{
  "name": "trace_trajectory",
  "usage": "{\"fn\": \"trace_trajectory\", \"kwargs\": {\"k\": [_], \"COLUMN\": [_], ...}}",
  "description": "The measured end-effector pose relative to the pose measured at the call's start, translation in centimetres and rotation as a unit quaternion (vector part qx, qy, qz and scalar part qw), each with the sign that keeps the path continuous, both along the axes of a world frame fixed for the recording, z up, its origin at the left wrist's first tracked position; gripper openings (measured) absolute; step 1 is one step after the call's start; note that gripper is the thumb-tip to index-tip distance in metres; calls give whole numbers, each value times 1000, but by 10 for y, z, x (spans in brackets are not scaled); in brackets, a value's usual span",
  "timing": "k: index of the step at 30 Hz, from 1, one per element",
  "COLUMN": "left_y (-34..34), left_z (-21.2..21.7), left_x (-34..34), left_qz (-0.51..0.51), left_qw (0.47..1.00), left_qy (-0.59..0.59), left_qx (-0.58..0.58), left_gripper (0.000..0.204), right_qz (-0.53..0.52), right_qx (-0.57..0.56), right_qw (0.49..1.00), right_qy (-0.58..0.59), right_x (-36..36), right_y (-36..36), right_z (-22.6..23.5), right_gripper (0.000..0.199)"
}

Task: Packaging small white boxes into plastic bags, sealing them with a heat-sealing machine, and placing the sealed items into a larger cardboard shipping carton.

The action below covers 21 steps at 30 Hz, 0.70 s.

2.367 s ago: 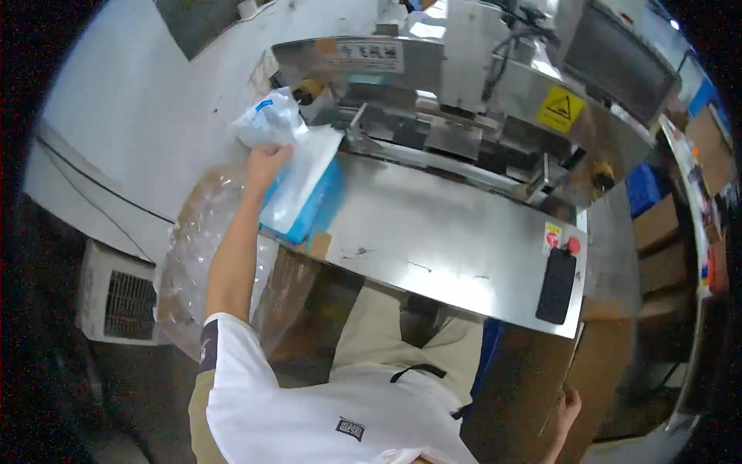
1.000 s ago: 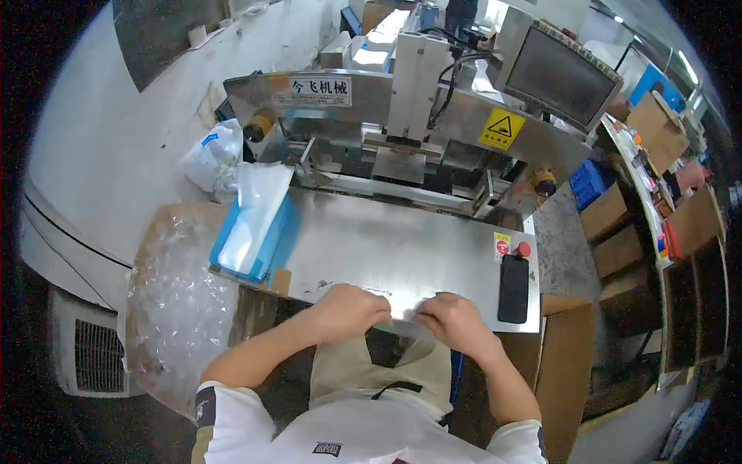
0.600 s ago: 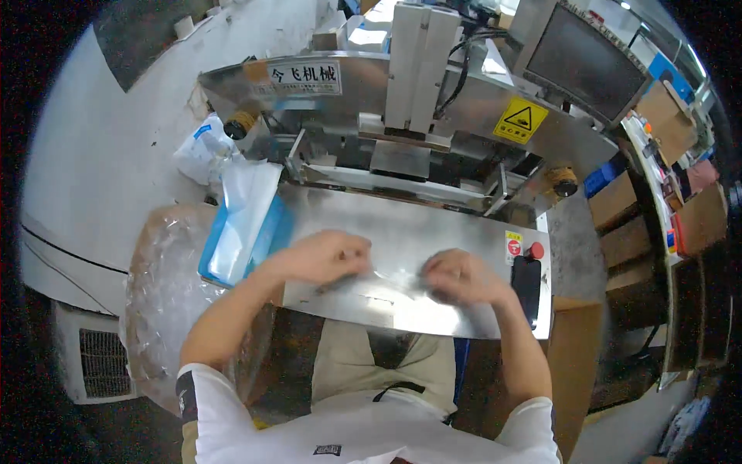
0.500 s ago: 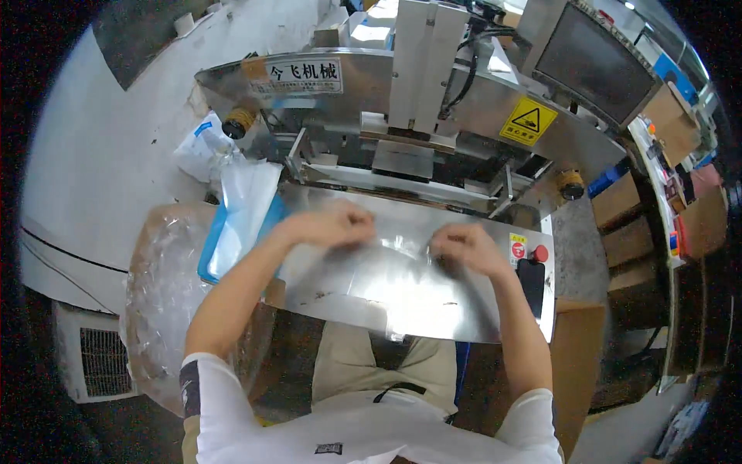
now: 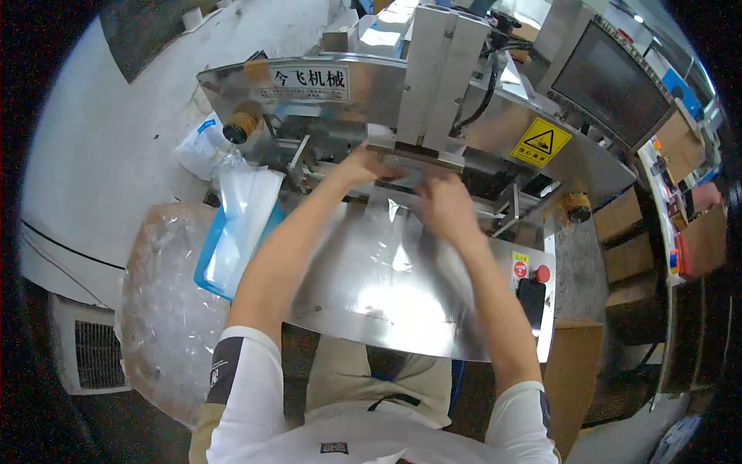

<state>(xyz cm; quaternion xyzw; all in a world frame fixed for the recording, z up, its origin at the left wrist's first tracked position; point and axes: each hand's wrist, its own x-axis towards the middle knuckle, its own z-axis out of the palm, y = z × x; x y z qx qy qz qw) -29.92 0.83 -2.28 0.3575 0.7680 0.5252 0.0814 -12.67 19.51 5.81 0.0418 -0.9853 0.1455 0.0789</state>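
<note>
Both of my hands reach to the pressing head of a metal machine. My left hand (image 5: 363, 165) pinches one side of a thin clear plastic sheet (image 5: 393, 220), just below the head's left end. Opposite it, my right hand (image 5: 446, 199) is closed at the sheet's other side, its fingertips smeared by motion. The sheet hangs from the hands toward me over the shiny steel table (image 5: 348, 286); its outline is faint. The metal pressing head (image 5: 417, 157) stands above and behind the fingers.
At the left, a blue tray (image 5: 207, 263) holds a stack of clear plastic sheets (image 5: 241, 224), beside a carton lined with clear plastic (image 5: 166, 309). A red button (image 5: 542, 274) and a black phone-like slab (image 5: 531, 300) are at the table's right. A screen (image 5: 610, 81) stands behind.
Both hands have moved away from me, from above the table to the pressing head, taking the clear sheet along. They are closer together now.
</note>
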Motion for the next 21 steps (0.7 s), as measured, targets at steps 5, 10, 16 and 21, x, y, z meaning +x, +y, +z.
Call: {"fn": "trace_trajectory", "kwargs": {"k": [5,10,16,21], "left_y": [40,-8,-9,-12], "left_z": [46,7,-1,-5], "left_x": [136,284,301,303], "left_qz": [191,130,162,165], "left_qw": [938,937,928,929], "left_qy": [208,225,276,276], "left_qx": [-202,-233,-189,-185], "left_gripper": [59,70,67,65], "right_qz": [-15,32,41,25], "right_qx": [87,9,56,93], "right_qw": [994,998,994,992], "right_qy": [58,49,84,81], "right_x": [1,-12,-21,-14], "right_y": [19,16,29,17], "right_z": [-54,-39,-48,-40], "right_gripper": [54,55,58,60]}}
